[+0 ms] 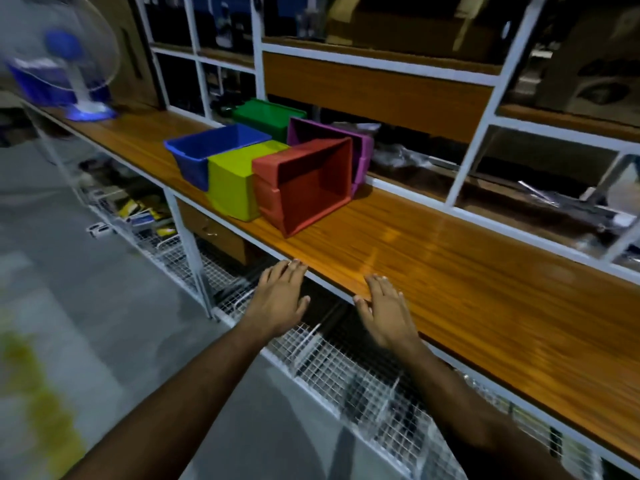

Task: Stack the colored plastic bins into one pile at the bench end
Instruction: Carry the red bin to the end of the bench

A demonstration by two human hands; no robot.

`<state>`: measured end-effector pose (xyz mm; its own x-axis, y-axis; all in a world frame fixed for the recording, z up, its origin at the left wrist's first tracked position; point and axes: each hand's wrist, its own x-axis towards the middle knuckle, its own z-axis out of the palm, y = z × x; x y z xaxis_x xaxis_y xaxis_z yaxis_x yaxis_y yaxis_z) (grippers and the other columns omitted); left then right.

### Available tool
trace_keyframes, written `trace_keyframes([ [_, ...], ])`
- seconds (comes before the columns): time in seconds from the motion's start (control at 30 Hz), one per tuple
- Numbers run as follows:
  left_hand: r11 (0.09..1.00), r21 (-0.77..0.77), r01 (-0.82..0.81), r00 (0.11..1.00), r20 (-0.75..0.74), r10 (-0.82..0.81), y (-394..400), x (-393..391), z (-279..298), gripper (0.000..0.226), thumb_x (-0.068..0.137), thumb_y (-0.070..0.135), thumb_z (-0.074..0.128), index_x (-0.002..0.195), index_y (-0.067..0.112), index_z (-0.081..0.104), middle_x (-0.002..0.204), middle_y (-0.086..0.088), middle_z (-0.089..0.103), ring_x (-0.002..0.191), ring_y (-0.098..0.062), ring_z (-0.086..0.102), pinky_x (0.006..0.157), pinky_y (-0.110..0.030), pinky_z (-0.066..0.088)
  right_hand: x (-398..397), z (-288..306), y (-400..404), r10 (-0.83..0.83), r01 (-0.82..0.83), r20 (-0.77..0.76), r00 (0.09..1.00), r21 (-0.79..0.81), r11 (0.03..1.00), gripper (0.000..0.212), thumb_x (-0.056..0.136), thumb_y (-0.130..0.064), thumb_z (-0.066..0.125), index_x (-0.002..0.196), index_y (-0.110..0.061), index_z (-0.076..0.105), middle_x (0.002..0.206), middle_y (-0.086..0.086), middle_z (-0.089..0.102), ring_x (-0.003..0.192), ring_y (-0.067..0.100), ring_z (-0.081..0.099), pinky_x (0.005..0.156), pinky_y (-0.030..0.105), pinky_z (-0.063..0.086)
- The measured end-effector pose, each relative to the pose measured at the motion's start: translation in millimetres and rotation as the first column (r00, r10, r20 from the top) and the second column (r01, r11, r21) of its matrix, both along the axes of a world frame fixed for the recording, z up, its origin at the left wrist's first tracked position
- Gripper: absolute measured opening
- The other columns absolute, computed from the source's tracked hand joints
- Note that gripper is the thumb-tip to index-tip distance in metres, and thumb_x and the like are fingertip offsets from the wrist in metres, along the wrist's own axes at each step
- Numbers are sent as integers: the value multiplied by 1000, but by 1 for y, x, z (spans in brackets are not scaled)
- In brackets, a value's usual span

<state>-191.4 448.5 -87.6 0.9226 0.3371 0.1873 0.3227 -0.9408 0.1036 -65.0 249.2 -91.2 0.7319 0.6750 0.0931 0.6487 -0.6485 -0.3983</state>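
Several plastic bins stand close together on the wooden bench (pixel 450 271). The red bin (pixel 304 185) is nearest me, with the yellow-green bin (pixel 232 181) touching its left side. Further left is the blue bin (pixel 207 150). Behind the red one is the purple bin (pixel 360 150), and the green bin (pixel 266 116) stands furthest back. My left hand (pixel 282 296) is open, its fingertips at the bench's front edge. My right hand (pixel 386 306) is open too, resting flat on that edge. Both hands hold nothing and are well short of the bins.
A blue and white fan (pixel 69 71) stands at the bench's far left end. A white metal shelf frame (pixel 485 109) with wooden panels rises behind the bench. Wire mesh racks (pixel 329 362) with small items run below it. Grey floor lies to the left.
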Motion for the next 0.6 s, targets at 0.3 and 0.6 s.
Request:
trace_keyframes([
  [0.3,999,31,-35,997,70,32,116,20,20,60,92,40,47,145,15,34,135,-4,55,131,-25,34,106,-41,28,35,3,127,39,-38,20,999,-51,998,61,100,-51,32,154,-25,21,161,1,23,148,20,17,116,46,8],
  [0.6,973,225,45,984,159,-82,227,117,98,58,87,40,49,139,16,42,126,-6,58,119,-27,46,95,-39,40,116,-9,238,-40,57,-104,994,166,984,56,99,-47,35,147,-20,32,144,9,49,131,26,43,106,39,38],
])
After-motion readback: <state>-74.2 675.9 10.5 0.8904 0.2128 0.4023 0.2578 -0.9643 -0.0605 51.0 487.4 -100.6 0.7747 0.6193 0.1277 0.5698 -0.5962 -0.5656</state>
